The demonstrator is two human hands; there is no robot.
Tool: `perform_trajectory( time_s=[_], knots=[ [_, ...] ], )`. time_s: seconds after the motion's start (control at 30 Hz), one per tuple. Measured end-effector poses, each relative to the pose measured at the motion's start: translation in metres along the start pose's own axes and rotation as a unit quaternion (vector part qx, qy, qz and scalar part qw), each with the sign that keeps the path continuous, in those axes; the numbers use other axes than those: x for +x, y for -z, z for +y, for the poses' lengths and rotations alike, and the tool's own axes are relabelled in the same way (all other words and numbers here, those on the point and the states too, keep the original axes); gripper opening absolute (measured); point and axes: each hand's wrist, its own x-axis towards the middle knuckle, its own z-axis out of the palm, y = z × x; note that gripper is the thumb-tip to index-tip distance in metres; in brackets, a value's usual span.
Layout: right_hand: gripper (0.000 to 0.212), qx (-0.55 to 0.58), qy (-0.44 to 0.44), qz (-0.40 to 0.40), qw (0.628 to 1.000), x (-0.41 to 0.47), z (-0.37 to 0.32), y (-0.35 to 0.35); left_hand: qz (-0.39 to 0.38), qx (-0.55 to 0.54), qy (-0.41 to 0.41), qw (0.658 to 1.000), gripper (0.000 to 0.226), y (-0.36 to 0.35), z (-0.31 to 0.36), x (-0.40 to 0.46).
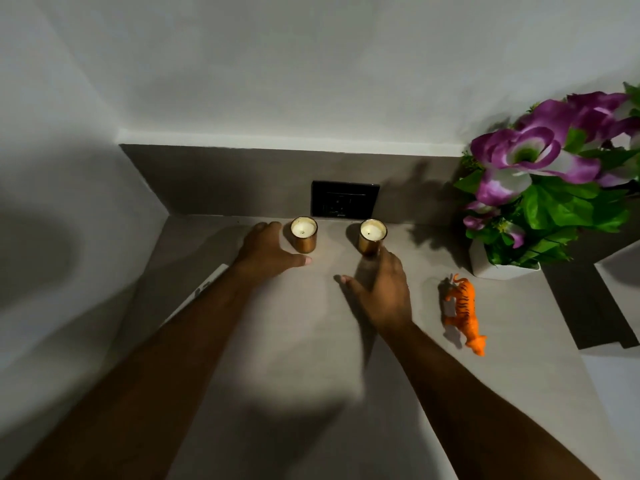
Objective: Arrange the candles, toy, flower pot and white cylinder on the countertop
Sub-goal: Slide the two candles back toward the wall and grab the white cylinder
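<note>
Two candles in copper-coloured glass cups stand upright near the back of the grey countertop (311, 358): the left candle (303, 234) and the right candle (372, 236). My left hand (266, 252) is spread open just left of the left candle, thumb stretched in front of it, apart from the cup. My right hand (382, 292) is open in front of the right candle, fingertips at its base. An orange toy tiger (464, 311) lies on the counter to the right. A white flower pot (485, 263) with purple flowers stands at the right rear. No white cylinder is in view.
A black wall socket (344, 199) sits in the dark backsplash behind the candles. White walls close the back and left side. A dark recessed strip (585, 306) and a white surface lie at the far right. A pale strip (204, 285) runs along the counter's left edge.
</note>
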Motion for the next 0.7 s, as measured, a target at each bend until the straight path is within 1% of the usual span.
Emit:
perform_trajectory(
  time_s=[0.07, 0.13, 0.17, 0.23, 0.27, 0.3, 0.33, 0.43, 0.57, 0.63, 0.7],
  knots=[
    [0.105, -0.077, 0.018, -0.014, 0.997, -0.020, 0.008, -0.003, -0.012, 0.037, 0.020, 0.999, 0.103, 0.021, -0.019, -0.012],
    [0.109, -0.132, 0.039, -0.032, 0.990, -0.036, 0.015, -0.005, -0.028, 0.018, 0.059, 0.998, 0.110, 0.042, -0.041, -0.028],
    [0.110, -0.159, 0.055, -0.040, 0.985, -0.041, 0.018, -0.006, -0.054, 0.027, 0.083, 0.995, 0.113, 0.053, -0.052, -0.037],
    [0.111, -0.216, 0.085, -0.057, 0.971, -0.049, 0.023, -0.007, -0.127, 0.088, 0.113, 0.981, 0.120, 0.069, -0.071, -0.054],
    [0.113, -0.239, 0.093, -0.066, 0.964, -0.052, 0.025, -0.008, -0.157, 0.095, 0.115, 0.976, 0.120, 0.073, -0.079, -0.062],
    [0.115, -0.255, 0.099, -0.073, 0.959, -0.054, 0.027, -0.008, -0.170, 0.082, 0.110, 0.976, 0.115, 0.074, -0.085, -0.069],
    [0.116, -0.267, 0.104, -0.079, 0.955, -0.057, 0.029, -0.009, -0.162, 0.064, 0.106, 0.979, 0.111, 0.073, -0.091, -0.075],
    [0.117, -0.285, 0.118, -0.087, 0.947, -0.063, 0.034, -0.013, -0.097, 0.031, 0.112, 0.988, 0.096, 0.062, -0.103, -0.085],
    [0.116, -0.298, 0.117, -0.092, 0.943, -0.065, 0.036, -0.014, -0.049, 0.020, 0.134, 0.990, 0.083, 0.052, -0.106, -0.086],
    [0.117, -0.300, 0.112, -0.091, 0.943, -0.063, 0.035, -0.015, -0.008, 0.010, 0.149, 0.989, 0.076, 0.051, -0.104, -0.086],
    [0.119, -0.302, 0.109, -0.094, 0.943, -0.059, 0.032, -0.018, 0.033, -0.019, 0.144, 0.989, 0.069, 0.052, -0.100, -0.085]
  ],
)
